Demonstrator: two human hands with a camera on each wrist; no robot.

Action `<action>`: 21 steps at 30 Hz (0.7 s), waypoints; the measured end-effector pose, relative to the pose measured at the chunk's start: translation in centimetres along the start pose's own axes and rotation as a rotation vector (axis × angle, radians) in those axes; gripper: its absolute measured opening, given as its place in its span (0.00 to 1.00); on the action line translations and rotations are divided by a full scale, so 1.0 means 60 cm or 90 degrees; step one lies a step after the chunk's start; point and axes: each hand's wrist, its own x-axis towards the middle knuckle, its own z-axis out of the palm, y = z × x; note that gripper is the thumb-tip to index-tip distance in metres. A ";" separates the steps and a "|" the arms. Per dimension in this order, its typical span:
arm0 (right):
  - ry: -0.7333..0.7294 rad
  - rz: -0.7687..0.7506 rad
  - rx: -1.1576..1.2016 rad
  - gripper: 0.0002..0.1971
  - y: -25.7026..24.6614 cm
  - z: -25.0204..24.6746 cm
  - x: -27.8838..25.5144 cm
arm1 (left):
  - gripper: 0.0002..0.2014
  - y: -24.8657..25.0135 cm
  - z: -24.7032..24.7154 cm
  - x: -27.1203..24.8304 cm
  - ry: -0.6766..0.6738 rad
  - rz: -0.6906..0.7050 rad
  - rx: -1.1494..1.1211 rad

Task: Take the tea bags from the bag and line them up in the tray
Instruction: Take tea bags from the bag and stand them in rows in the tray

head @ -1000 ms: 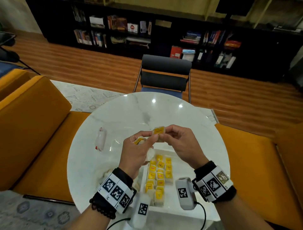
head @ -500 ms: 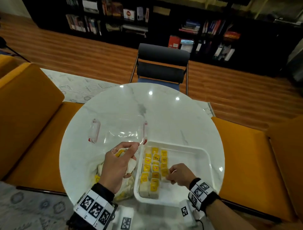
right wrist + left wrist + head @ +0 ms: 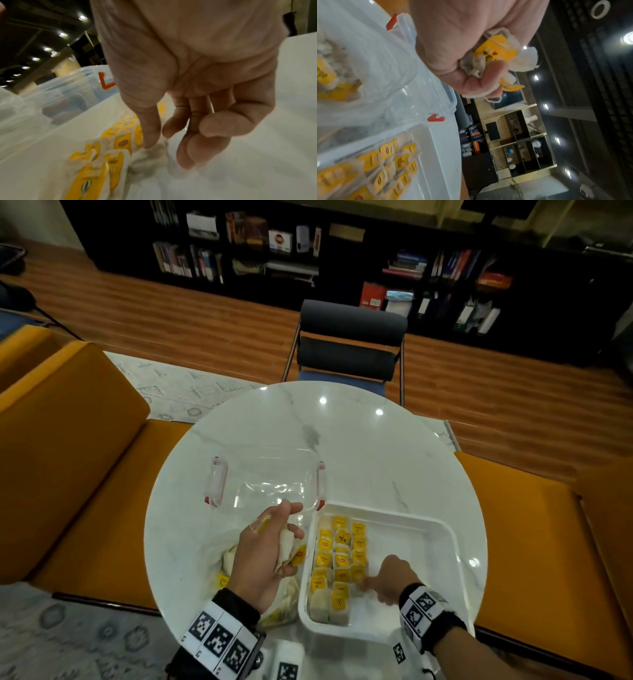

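A white tray [image 3: 414,556] sits at the table's front right, with yellow-tagged tea bags [image 3: 339,559] lined up in three columns along its left side. My right hand [image 3: 371,585] is low inside the tray at the near end of the third column. Its thumb and fingers [image 3: 150,136] pinch a tea bag [image 3: 147,158] that rests on the tray floor. My left hand [image 3: 287,530] hovers left of the tray and grips a bunch of tea bags [image 3: 496,54]. Under it lies the clear plastic bag [image 3: 224,571] with more tea bags inside.
A clear plastic box [image 3: 270,484] with red latches stands behind the bag, touching the tray's far left corner. The round marble table [image 3: 359,440] is bare beyond it. A dark chair [image 3: 349,344] faces me and orange benches [image 3: 68,457] flank the table.
One second ago both hands met above the table on one tea bag. The right hand has since dropped into the tray with it, and the left hand has sunk back over the bag.
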 end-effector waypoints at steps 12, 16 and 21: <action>0.136 -0.665 0.149 0.06 -0.126 -0.171 -0.227 | 0.18 0.005 0.004 0.015 -0.179 -0.342 -0.192; 0.096 -0.757 0.071 0.10 -0.135 -0.159 -0.240 | 0.20 0.000 0.003 0.017 -0.266 -0.414 -0.255; 0.091 -0.778 0.130 0.05 -0.142 -0.159 -0.239 | 0.17 -0.002 0.000 0.016 -0.269 -0.430 -0.269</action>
